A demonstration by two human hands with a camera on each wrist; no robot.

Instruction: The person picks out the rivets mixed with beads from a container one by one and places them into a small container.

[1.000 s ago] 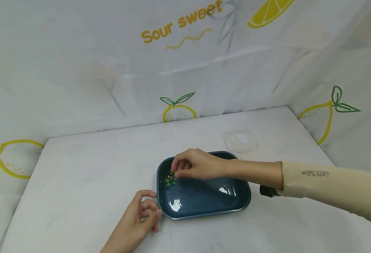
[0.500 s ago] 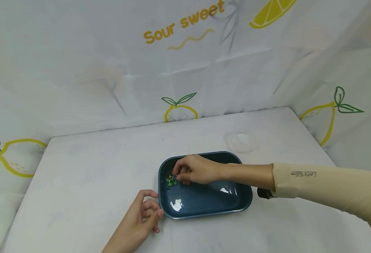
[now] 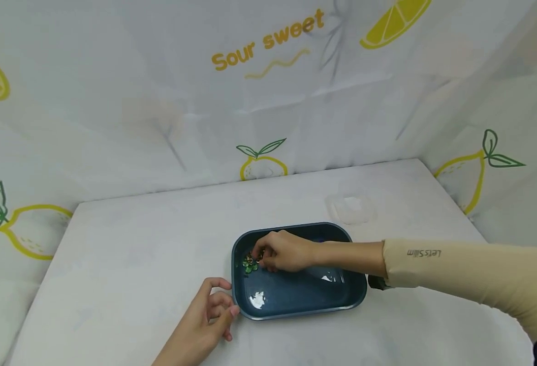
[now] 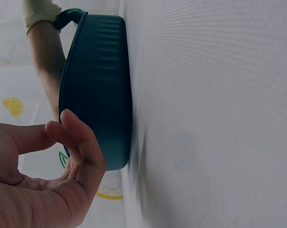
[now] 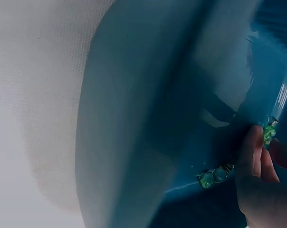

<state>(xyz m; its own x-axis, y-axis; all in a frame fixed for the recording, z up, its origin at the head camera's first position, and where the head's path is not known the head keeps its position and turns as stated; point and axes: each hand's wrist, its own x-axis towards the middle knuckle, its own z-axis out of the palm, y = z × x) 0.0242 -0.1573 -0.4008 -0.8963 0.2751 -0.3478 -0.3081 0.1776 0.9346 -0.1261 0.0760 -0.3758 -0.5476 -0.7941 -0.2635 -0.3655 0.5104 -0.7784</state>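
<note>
In the head view, a dark blue rectangular dish (image 3: 295,311) with rounded corners stands on the white tabletop. What looks like a beaded bracelet (image 3: 250,264), green with gold bits, lies at its left end. Reaching into the dish, my right hand (image 3: 286,251) pinches part of the bracelet between thumb and fingers; the right wrist view shows a green bead (image 5: 269,135) at the fingertips and more beads (image 5: 207,179) lower on the dish floor. My left hand (image 3: 204,317) rests at the dish's left side, fingers loosely bent, with index finger and thumb at its outer wall.
A clear plastic container or lid (image 3: 351,209) lies behind the dish, to the right. A white cloth backdrop (image 3: 158,101) with lemon prints rises along the table's back edge. Glossy reflections show on the dish floor; I cannot tell whether it holds water.
My right hand has dipped slightly, and its forearm has shifted left over the dish. Its fingers stay at the bracelet. The left hand keeps its place beside the dish; the view has shifted slightly.
</note>
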